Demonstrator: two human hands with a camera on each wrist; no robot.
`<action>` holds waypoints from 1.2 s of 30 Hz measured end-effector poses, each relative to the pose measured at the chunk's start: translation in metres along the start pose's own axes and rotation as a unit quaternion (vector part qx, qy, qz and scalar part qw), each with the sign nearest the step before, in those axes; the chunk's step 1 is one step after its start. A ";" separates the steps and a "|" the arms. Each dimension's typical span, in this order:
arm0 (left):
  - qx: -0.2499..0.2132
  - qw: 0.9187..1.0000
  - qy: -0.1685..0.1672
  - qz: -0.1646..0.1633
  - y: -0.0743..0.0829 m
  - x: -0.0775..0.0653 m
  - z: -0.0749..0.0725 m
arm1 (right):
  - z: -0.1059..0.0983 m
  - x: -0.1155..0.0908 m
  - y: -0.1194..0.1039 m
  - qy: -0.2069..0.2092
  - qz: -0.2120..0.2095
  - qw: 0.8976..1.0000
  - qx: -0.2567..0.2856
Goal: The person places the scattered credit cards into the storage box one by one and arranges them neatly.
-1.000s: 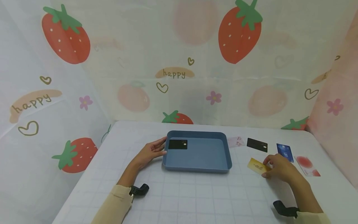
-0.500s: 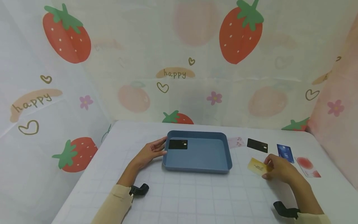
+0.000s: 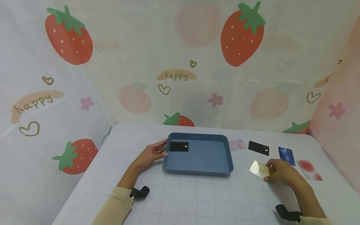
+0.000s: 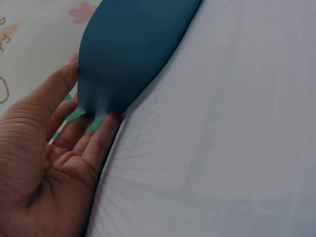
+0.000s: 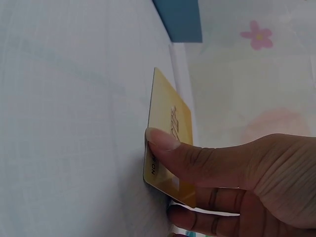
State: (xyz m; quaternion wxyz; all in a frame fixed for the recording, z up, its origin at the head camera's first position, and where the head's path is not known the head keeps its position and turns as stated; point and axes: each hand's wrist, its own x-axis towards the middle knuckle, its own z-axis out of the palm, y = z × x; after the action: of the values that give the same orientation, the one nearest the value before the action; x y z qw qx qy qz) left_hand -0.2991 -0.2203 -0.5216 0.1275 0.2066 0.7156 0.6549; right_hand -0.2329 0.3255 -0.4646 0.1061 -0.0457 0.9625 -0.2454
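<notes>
My right hand (image 3: 284,172) pinches a gold card (image 3: 258,169) by its right edge. In the right wrist view the thumb lies on the printed face of the card (image 5: 170,118), fingers beneath, and the card is tilted with an edge raised off the table. My left hand (image 3: 149,155) rests its fingertips against the left side of a blue rectangular tray (image 3: 198,171); in the left wrist view its spread fingers touch the outer wall of the tray (image 4: 128,44). A black card (image 3: 179,147) lies inside the tray at its upper left.
Right of the tray lie a pale pink card (image 3: 237,145), a black card (image 3: 258,148), a blue card (image 3: 286,156) and a white card with red circles (image 3: 309,170). The white table (image 3: 191,203) ends at a strawberry-print curtain (image 3: 180,47).
The gold card has tilted in the right hand's pinch and now catches the light. The left hand and the tray stay in place.
</notes>
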 end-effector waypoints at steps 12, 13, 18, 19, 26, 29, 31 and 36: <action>0.008 1.000 0.009 -0.012 0.001 -0.002 0.002 | -0.003 0.000 -0.001 -0.020 0.008 1.000 0.021; 0.007 1.000 0.009 -0.012 0.001 -0.002 0.002 | -0.003 0.000 0.000 -0.019 0.002 1.000 0.023; 0.008 1.000 0.007 -0.013 0.002 -0.002 0.002 | -0.005 -0.001 0.003 -0.014 -0.040 0.999 0.032; 0.008 1.000 0.007 -0.013 0.002 -0.002 0.002 | -0.005 -0.001 0.003 -0.014 -0.045 0.998 0.034; 0.007 1.000 0.008 -0.008 0.004 -0.003 0.001 | -0.008 -0.002 0.001 -0.023 -0.042 0.998 0.051; 0.001 1.000 0.007 -0.012 0.004 -0.003 0.001 | -0.008 -0.002 0.002 -0.035 -0.042 0.996 0.065; -0.003 1.000 0.006 -0.017 0.003 -0.004 0.001 | -0.007 -0.003 0.003 -0.042 -0.049 0.995 0.071; -0.001 1.000 0.002 -0.021 0.005 -0.005 0.002 | -0.008 -0.004 0.007 -0.052 -0.075 0.993 0.072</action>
State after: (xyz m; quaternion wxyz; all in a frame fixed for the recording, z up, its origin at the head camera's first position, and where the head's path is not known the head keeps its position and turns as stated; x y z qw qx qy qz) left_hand -0.2937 -0.2207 -0.5175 0.1398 0.1896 0.7192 0.6536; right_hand -0.2312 0.3357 -0.4599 0.1407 -0.1224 0.9295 -0.3182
